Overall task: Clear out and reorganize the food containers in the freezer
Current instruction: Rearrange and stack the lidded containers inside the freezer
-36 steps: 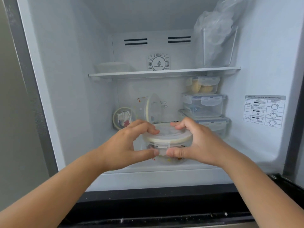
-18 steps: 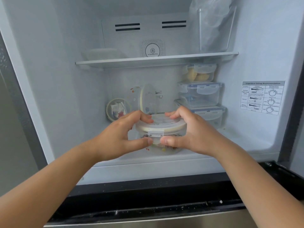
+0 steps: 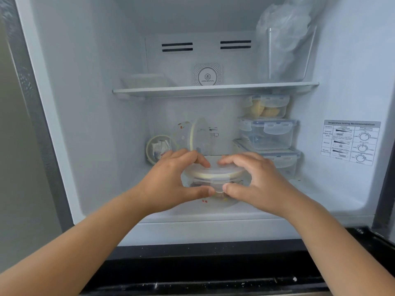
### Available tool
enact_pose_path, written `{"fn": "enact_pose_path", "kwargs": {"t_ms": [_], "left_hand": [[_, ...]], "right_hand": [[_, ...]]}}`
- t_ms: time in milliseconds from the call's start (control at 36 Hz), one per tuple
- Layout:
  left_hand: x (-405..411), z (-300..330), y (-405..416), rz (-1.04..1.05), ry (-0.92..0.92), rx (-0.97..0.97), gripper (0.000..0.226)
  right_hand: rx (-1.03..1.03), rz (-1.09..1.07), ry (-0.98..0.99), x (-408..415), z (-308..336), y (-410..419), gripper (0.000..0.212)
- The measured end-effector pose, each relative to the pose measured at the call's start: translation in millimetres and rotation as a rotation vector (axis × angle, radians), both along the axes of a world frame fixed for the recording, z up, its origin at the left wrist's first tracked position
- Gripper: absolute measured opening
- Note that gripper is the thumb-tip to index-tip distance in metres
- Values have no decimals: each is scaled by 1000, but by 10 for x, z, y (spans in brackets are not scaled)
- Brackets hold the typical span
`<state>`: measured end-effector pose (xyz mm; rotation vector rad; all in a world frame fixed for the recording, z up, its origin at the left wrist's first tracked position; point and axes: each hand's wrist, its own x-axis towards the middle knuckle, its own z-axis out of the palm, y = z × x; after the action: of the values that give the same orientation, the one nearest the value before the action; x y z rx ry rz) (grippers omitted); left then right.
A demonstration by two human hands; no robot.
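A round clear container [image 3: 215, 178] with a cream-rimmed lid sits low in the open freezer [image 3: 92, 124], near its front. My left hand [image 3: 171, 178] grips its left side and my right hand [image 3: 254, 180] its right side, thumbs meeting at the front clip. Behind it a second round container [image 3: 198, 135] stands on its edge, and a small round tub [image 3: 157, 148] lies on its side at the back left. Three rectangular clip-lid boxes [image 3: 269, 133] are stacked at the back right.
A glass shelf [image 3: 213, 89] spans the freezer above the hands. It carries a flat white tray [image 3: 147, 80] on the left and a clear bin with plastic bags [image 3: 286, 45] on the right. A sticker [image 3: 350, 142] is on the right wall.
Both hands keep hold of the round container, which stays at about the same spot on the freezer floor; the view has shifted slightly.
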<state>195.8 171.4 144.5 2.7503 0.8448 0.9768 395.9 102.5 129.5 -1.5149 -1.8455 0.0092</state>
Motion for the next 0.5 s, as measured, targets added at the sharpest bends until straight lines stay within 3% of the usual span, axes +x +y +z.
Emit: {"fn": "enact_pose_path", "kwargs": {"t_ms": [56,139,250,389,500], "left_hand": [[-1,46,-33,17,53,7,57],[-21,113,-74,36,131,51,70],[-70,200,-145,-13,176,64,56],[-137,244,-192,-190,152,-171,42],[-181,204,-137,-254,149,-254,58]], "right_hand": [[9,50,48,-19,3,-27,38],[-13,97,150,4,14,-60,44],[-99,210,248,128,54,-82,40],[-132,261,310,189,115,-110,26],[-61,98,181,97,139,-122,45]]}}
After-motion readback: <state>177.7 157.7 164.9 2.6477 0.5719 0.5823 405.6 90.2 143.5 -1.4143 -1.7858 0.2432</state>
